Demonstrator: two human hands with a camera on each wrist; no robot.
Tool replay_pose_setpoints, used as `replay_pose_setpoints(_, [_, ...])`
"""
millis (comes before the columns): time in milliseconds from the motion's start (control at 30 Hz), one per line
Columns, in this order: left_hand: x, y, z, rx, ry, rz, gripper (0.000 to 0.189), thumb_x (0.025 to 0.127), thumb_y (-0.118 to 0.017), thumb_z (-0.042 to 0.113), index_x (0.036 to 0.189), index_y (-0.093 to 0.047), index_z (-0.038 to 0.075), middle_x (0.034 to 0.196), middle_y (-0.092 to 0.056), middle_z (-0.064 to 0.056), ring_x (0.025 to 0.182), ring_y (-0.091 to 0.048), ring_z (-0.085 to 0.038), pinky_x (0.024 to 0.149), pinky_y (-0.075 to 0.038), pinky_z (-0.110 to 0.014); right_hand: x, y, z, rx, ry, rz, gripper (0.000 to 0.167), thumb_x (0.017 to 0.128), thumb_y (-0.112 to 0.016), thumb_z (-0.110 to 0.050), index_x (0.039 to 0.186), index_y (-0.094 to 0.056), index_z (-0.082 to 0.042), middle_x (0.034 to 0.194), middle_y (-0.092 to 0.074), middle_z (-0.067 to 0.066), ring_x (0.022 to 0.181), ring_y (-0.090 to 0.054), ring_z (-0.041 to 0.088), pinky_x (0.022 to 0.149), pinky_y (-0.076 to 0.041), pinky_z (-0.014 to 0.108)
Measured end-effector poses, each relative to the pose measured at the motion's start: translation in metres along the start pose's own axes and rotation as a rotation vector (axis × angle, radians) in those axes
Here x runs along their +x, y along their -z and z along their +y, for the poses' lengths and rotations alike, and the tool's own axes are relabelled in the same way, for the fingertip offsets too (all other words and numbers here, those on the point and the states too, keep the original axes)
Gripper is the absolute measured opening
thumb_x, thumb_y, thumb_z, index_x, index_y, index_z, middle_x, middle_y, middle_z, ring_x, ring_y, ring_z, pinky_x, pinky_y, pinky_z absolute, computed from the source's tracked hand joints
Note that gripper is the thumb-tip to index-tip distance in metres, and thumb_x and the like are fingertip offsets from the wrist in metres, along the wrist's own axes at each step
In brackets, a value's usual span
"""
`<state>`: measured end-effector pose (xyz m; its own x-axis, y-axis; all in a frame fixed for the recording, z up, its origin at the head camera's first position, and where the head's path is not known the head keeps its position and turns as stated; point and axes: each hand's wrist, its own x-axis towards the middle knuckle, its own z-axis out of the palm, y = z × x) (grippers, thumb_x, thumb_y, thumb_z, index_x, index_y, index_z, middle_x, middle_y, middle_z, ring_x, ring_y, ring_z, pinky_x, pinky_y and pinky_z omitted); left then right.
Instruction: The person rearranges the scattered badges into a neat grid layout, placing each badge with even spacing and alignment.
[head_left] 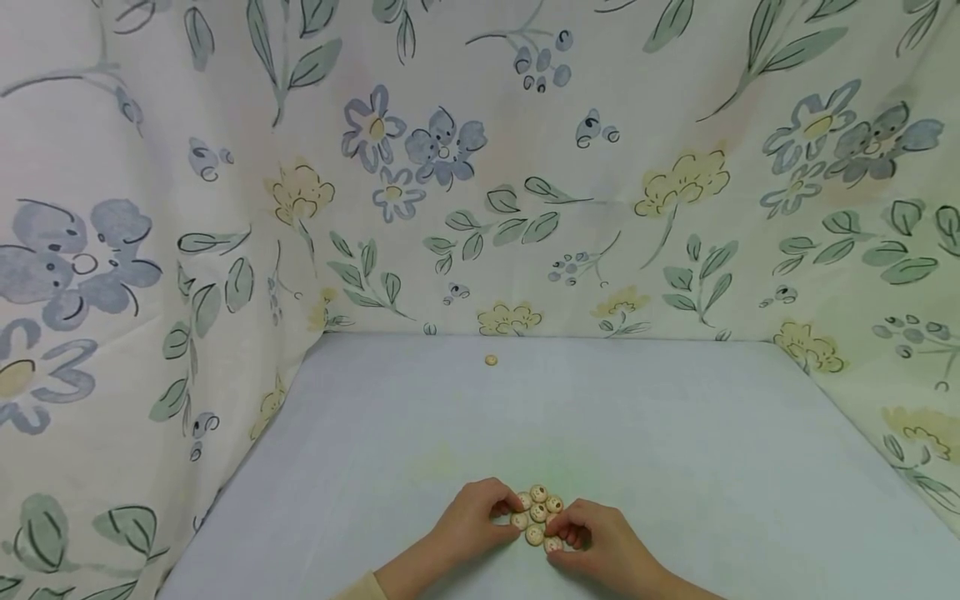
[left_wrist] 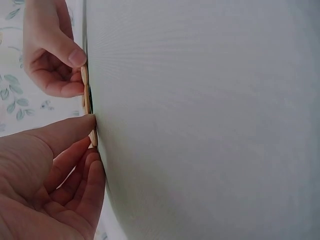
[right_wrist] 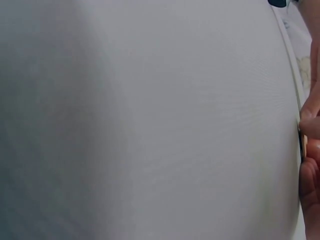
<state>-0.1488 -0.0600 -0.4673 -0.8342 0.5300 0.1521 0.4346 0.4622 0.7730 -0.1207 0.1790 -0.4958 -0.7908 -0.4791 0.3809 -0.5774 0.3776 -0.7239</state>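
On the tabletop (head_left: 420,417), discs (head_left: 537,513) clustered, your left hand (head_left: 477,518) and right hand (head_left: 596,537), fingers gripping opposite edges, lone disc (head_left: 491,360) beyond

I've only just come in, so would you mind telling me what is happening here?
A person's left hand and right hand pinch at opposite sides of a close-set group of small round discs on a pale table. One lone disc lies apart from the rest, near the table's far edge.
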Motion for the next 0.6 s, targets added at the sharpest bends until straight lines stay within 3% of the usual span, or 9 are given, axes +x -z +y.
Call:
replay_pose_setpoints(200, [0.0004, -0.0017, -0.0032, 0.009, -0.011, 0.004, 0.019, 0.076, -0.081, 0.005, 0.092, -0.07, 0.009, 0.088, -0.063, 0.006, 0.08, -0.056, -0.003, 0.073, -0.049, -0.021, -0.0001, 0.001, -0.0001, 0.003, 0.044, -0.022, 0.021, 0.079, -0.081, -0.014, 0.094, -0.068, -0.017, 0.083, -0.06, -0.01, 0.07, -0.055, 0.002, 0.059, -0.049, 0.02])
replay_pose_setpoints(600, [-0.0003, -0.0019, -0.0028, -0.003, 0.003, 0.006, 0.02, 0.075, -0.082, 0.005, 0.092, -0.07, 0.01, 0.087, -0.063, 0.007, 0.08, -0.056, -0.004, 0.073, -0.049, -0.021, 0.0044, 0.0055, -0.0026, -0.018, 0.012, -0.09, 0.02, 0.08, -0.081, -0.02, 0.092, -0.066, -0.018, 0.081, -0.057, -0.012, 0.071, -0.052, 0.0, 0.059, -0.048, 0.018])
